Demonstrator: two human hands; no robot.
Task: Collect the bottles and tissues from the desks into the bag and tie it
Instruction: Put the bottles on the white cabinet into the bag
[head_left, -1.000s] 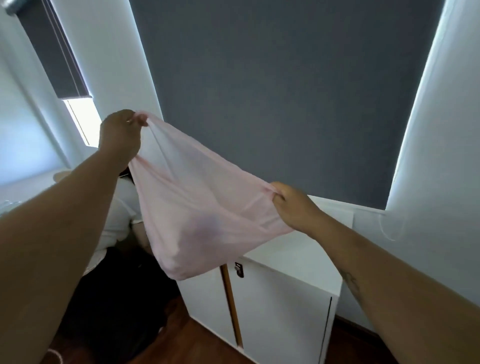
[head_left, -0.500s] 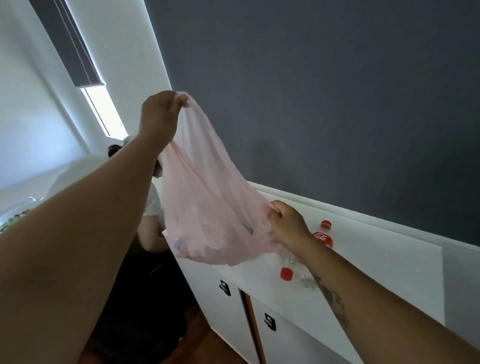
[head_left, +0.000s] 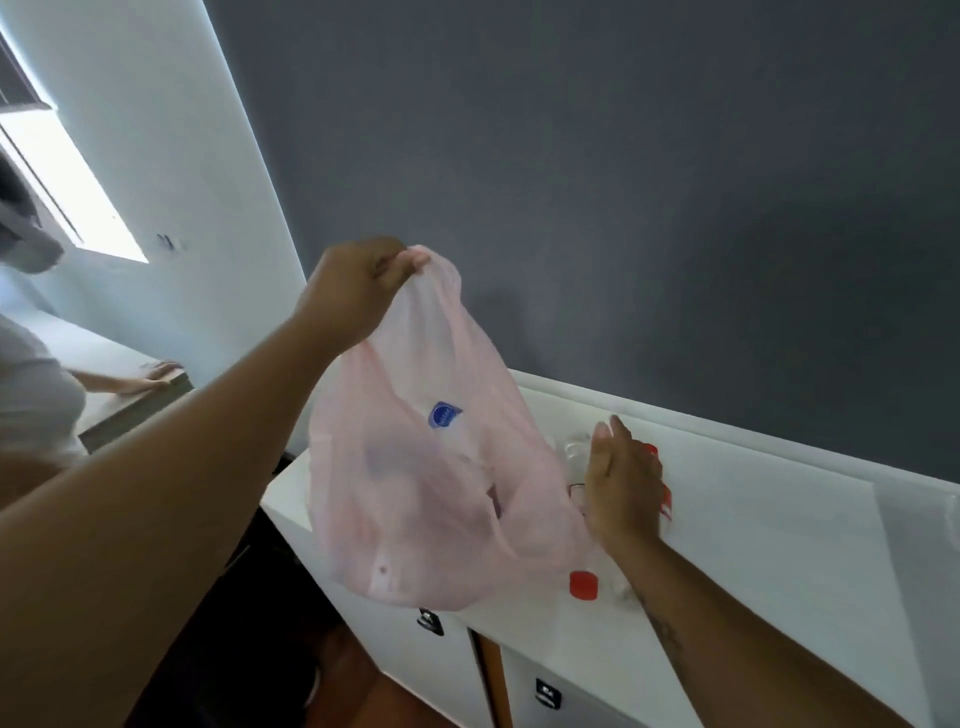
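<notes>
- Collection step in hand: left hand (head_left: 353, 296) pinches shut on the top edge of the thin translucent pink plastic bag (head_left: 436, 488), which hangs over the front edge of the white desk top (head_left: 769, 545) with some items already inside.
- Right hand (head_left: 621, 488) is spread open, holding nothing, above the clear plastic bottles with red caps (head_left: 583, 585) lying on the desk.
- Next move, I judge: close on one bottle, lift it, and drop it through the bag's mouth.

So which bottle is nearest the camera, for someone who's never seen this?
Find the white cabinet top under the dark grey wall. A clear bottle lies there just below the pink bag. Unlike the bottles under the right hand, its red cap shows fully.
</notes>
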